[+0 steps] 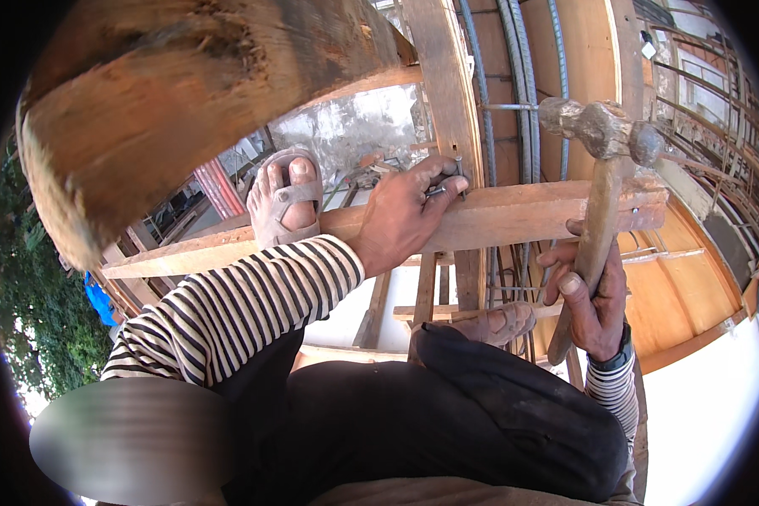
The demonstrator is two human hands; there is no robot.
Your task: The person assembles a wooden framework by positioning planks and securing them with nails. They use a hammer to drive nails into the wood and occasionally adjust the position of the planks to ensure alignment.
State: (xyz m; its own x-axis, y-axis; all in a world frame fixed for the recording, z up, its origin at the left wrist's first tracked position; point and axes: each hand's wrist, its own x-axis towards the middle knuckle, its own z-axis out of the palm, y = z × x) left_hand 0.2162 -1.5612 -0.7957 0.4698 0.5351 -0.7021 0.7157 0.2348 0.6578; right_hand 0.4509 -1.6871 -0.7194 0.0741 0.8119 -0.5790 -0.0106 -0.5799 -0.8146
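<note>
My left hand [401,211] rests by a horizontal wooden beam [531,215], its thumb and forefinger pinching a nail [460,166] that stands roughly upright at the beam's upper edge. A second bit of metal shows between those fingers, too small to name surely. On the right, my right hand [597,316] grips the wooden handle of a hammer [603,198]. The hammer's worn metal head is up, above the beam's right end. A small nail or bolt end [635,210] sticks out of the beam's face near that end.
A thick timber [185,101] fills the upper left, close by. An upright post [447,84] meets the beam, beside steel rebar [523,93] and plywood panels [582,51]. My sandalled foot [288,198] stands on the beam. Below are gaps between planks and orange formwork [675,291].
</note>
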